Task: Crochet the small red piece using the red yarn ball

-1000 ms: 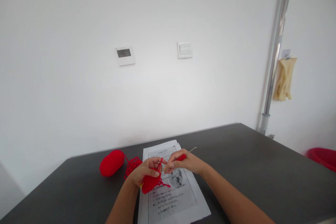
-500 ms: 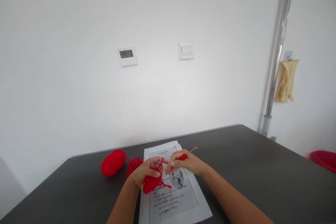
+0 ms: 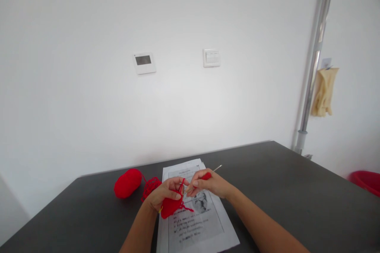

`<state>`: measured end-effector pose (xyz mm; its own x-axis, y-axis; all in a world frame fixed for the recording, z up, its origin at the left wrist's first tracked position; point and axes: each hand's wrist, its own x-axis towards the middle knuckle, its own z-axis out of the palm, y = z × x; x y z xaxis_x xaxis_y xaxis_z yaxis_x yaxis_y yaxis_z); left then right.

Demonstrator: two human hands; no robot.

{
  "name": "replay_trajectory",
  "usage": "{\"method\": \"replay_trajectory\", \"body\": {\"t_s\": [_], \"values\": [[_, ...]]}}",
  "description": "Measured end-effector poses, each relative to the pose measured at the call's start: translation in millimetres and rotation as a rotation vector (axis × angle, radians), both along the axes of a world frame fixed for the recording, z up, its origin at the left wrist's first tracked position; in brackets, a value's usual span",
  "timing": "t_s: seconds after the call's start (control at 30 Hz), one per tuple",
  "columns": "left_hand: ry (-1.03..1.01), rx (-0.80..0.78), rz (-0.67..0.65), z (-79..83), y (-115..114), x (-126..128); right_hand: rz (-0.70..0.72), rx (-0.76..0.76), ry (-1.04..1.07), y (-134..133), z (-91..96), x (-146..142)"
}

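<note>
Pinched in my left hand (image 3: pixel 166 192) is a piece of red crochet work (image 3: pixel 170 208), with a strand of yarn running up over the raised forefinger. A short red tail hangs off its right side, and a bit of yellow shows at its left edge. My right hand (image 3: pixel 208 184) is closed round a crochet hook (image 3: pixel 206 176) with a red handle; one metal end sticks out to the upper right. The hook's working end lies near the left fingertips, too small to make out clearly. Loose red yarn (image 3: pixel 152 186) lies behind my left hand, joined to a red ball of yarn (image 3: pixel 128 183).
Printed sheets (image 3: pixel 198 225) lie under both hands on the dark table (image 3: pixel 267 189). Behind it stands a white wall with a small panel (image 3: pixel 144 63) and a switch (image 3: pixel 211 58). A metal pole (image 3: pixel 311 79), hanging yellow gloves (image 3: pixel 325 91) and a red basin (image 3: pixel 366 181) are at the right.
My right hand and the hook have shifted very slightly to the left. The left hand keeps its hold on the crochet work almost unmoved.
</note>
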<state>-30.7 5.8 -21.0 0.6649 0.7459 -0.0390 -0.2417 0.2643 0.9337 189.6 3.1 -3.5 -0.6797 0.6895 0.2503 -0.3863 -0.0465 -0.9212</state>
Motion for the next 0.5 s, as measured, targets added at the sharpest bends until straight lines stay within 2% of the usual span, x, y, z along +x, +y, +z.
{"method": "replay_trajectory", "body": {"t_s": [0.23,0.5], "values": [[0.004,-0.021,-0.025,0.6,-2,5,0.028,0.065,-0.063,0,6.9,9],[0.001,-0.019,-0.031,3.0,-3,10,0.032,-0.014,0.016,3,2.5,5]]}}
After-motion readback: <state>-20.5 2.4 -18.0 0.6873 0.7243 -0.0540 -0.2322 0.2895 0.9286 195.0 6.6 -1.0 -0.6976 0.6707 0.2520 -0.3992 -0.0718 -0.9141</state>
